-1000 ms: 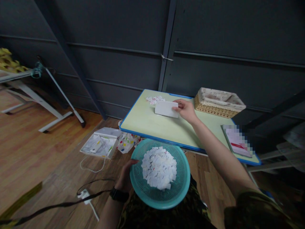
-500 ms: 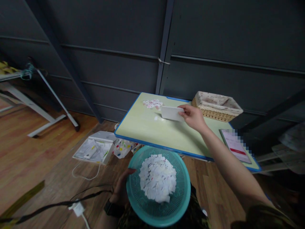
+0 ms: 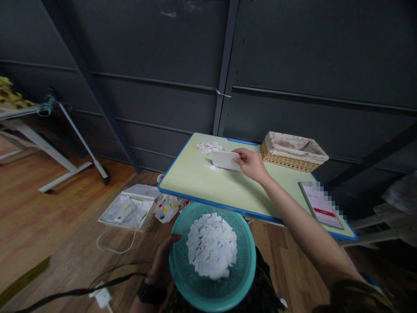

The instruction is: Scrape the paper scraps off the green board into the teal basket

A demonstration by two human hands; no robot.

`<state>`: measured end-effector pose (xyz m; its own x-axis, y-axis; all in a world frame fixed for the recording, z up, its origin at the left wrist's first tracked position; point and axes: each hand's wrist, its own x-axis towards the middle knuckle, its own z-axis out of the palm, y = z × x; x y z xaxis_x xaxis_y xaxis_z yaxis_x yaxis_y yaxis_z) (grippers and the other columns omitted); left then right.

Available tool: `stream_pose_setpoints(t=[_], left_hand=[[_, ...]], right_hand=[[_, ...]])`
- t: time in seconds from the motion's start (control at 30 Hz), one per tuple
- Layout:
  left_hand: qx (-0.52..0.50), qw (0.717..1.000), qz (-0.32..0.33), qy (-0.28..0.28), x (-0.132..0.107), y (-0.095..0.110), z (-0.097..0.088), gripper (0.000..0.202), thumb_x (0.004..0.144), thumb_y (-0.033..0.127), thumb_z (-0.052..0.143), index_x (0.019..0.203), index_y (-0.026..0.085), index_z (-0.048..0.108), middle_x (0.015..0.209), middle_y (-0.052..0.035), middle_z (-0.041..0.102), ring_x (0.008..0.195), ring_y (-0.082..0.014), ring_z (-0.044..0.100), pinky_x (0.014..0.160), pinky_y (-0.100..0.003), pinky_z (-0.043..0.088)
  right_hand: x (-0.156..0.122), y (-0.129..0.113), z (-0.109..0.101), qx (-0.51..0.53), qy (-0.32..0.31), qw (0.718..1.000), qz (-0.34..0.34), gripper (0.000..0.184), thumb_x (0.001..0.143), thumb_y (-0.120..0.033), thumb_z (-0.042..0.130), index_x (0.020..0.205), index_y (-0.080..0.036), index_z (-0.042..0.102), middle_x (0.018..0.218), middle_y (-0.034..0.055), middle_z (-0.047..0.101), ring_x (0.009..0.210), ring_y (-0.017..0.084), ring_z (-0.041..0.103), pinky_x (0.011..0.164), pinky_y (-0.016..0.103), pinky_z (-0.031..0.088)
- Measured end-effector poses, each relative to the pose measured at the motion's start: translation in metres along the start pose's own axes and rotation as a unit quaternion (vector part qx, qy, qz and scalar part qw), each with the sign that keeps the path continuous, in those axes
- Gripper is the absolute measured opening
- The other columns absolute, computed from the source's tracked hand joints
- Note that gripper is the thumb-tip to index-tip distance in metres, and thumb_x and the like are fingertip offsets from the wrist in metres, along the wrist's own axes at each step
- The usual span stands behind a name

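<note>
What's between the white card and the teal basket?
Head view: bare green tabletop and its blue edge from card to basket; one tiny scrap beside the card.

Right grip [image 3: 250, 165] is pinching a white card [image 3: 224, 160] against the green surface [image 3: 198, 184], near a small heap of scraps [image 3: 208, 147]. Left grip [image 3: 162, 266] is holding a teal bowl [image 3: 195, 292] carrying a mound of paper bits [image 3: 211, 245]. Wicker basket [image 3: 293, 152] is sitting beside the right grip.

White flat card [image 3: 224, 160] tilted, lower edge on green table [image 3: 195, 178], teal mesh basket [image 3: 241, 269] heaped with white paper scraps [image 3: 211, 245]
</note>
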<state>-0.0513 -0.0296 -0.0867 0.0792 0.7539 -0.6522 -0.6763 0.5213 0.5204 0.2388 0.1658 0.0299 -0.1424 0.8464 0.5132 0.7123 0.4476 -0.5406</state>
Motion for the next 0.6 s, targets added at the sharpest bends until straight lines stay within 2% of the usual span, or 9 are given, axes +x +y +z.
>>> stream_pose_setpoints(t=[0.13, 0.3, 0.47, 0.6], left_hand=[[0.027, 1.0, -0.004, -0.009, -0.005, 0.007, 0.008, 0.007, 0.066, 0.017, 0.074, 0.06, 0.017, 0.07, 0.061, -0.0055, 0.076, 0.069, -0.0269, 0.074, 0.064, -0.036, 0.058], [0.028, 0.998, 0.05, -0.008, -0.004, 0.013, 0.011, 0.003, 0.063, 0.015, 0.075, 0.064, 0.016, 0.072, 0.052, -0.0017, 0.072, 0.051, -0.021, 0.068, 0.046, -0.029, 0.051], [0.03, 0.998, 0.058, -0.018, -0.004, 0.015, 0.01, 0.004, 0.069, 0.016, 0.069, 0.066, 0.015, 0.072, 0.05, -0.0014, 0.071, 0.046, -0.0184, 0.065, 0.046, -0.027, 0.051], [0.027, 0.998, 0.061, -0.007, -0.008, 0.016, 0.014, 0.008, 0.073, 0.014, 0.064, 0.072, 0.014, 0.072, 0.051, -0.0022, 0.07, 0.043, -0.0178, 0.063, 0.046, -0.028, 0.052]], right_hand=[[-0.005, -0.009, 0.0, 0.013, -0.037, 0.999, -0.016, 0.026, 0.08, -0.02, 0.057, 0.102, -0.019, 0.071, 0.088, 0.0063, 0.075, 0.079, 0.022, 0.069, 0.075, 0.033, 0.052], [-0.022, -0.029, -0.007, 0.004, -0.08, 0.995, -0.064, 0.023, 0.083, -0.021, 0.056, 0.1, -0.021, 0.072, 0.088, 0.0049, 0.075, 0.071, 0.019, 0.067, 0.068, 0.03, 0.05], [-0.062, -0.054, -0.019, 0.001, -0.114, 0.988, -0.101, 0.024, 0.088, -0.022, 0.053, 0.101, -0.024, 0.072, 0.083, 0.0021, 0.075, 0.063, 0.016, 0.066, 0.062, 0.026, 0.048], [-0.098, -0.06, -0.029, 0.031, -0.102, 0.992, -0.073, 0.02, 0.089, -0.026, 0.055, 0.099, -0.027, 0.072, 0.087, 0.0014, 0.076, 0.067, 0.017, 0.069, 0.062, 0.027, 0.051]])
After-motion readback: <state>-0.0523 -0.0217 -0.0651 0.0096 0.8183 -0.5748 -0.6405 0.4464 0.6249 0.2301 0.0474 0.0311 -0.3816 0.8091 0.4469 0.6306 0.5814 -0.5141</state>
